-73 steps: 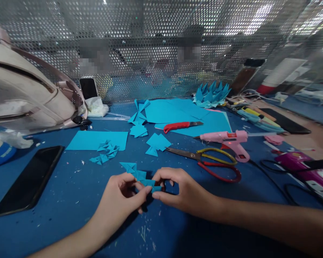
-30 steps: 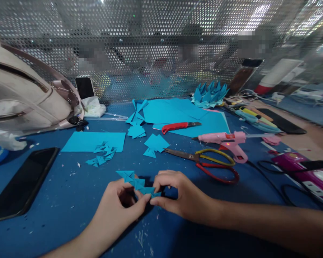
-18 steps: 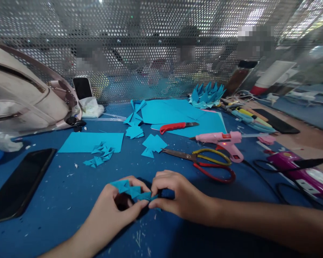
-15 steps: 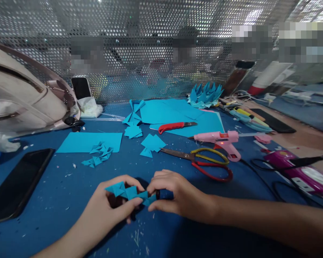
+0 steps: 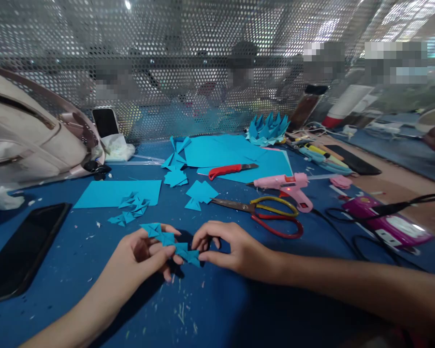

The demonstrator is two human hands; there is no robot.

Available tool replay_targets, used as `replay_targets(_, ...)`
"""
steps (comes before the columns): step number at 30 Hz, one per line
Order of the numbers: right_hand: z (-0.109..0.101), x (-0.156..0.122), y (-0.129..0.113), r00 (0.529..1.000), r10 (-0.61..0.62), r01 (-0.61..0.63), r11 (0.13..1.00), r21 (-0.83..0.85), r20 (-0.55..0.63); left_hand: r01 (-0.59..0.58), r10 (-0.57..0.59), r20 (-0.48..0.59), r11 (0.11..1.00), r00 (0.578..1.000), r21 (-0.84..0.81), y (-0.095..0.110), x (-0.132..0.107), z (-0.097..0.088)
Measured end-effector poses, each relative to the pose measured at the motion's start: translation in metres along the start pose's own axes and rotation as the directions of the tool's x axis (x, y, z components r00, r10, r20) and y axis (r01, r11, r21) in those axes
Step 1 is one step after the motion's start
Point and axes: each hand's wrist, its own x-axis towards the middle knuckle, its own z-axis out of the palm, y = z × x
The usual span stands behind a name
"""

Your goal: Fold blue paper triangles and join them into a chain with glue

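A chain of folded blue paper pieces (image 5: 163,236) runs slantwise between my hands, just above the blue table. My left hand (image 5: 145,253) grips its middle, thumb on top and fingers beneath. The fingertips of my right hand (image 5: 224,246) pinch the chain's lower right end. Beyond my left hand, a small cluster of folded blue pieces (image 5: 133,209) rests partly on a blue paper sheet (image 5: 108,193). Small blue paper squares (image 5: 201,192) lie past my right hand, at the tip of scissors (image 5: 252,208) with a yellow and a red handle.
A pink glue gun (image 5: 286,183) and a purple power strip (image 5: 387,222) with cords are at right. A red-handled knife (image 5: 228,170) lies on blue sheets (image 5: 217,150), near a spiky paper ring (image 5: 268,129). At left are a black phone (image 5: 25,251) and a pale backpack (image 5: 32,130).
My left hand and the chain have shifted a little left and up, and more of the chain shows. My right hand stays at its right end. The whole view has turned slightly.
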Motion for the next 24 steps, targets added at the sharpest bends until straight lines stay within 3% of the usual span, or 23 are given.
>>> replay_targets(4, 0.0, 0.001, -0.002, 0.999, -0.032, 0.031, 0.998, -0.058, -0.018, -0.012, 0.016, 0.042, 0.994, 0.999, -0.105, 0.0, 0.0, 0.001)
replay_targets(8, 0.001, 0.0, -0.003, 0.999, -0.011, 0.009, 0.999, -0.049, -0.034, -0.126, 0.126, -0.007, 0.98, 0.992, -0.155, 0.002, 0.003, -0.001)
replay_targets(14, 0.0, -0.001, -0.005, 0.997, 0.04, -0.042, 0.999, -0.029, -0.07, -0.374, 0.402, -0.099, 0.902, 0.91, 0.217, 0.017, 0.008, -0.019)
replay_targets(19, -0.001, 0.0, -0.006, 0.99, 0.105, -0.104, 0.995, 0.013, -0.089, -0.409, 0.488, -0.027, 0.759, 0.872, 0.506, 0.023, 0.006, -0.029)
replay_targets(21, -0.002, 0.001, -0.004, 0.985, 0.123, -0.112, 0.99, 0.09, -0.124, -0.455, 0.55, 0.022, 0.668, 0.835, 0.589, 0.024, 0.003, -0.029)
replay_targets(24, -0.005, 0.003, 0.0, 0.977, 0.15, -0.117, 0.971, 0.208, -0.15, -0.618, 0.685, 0.191, 0.456, 0.704, 0.641, 0.027, -0.002, -0.027)
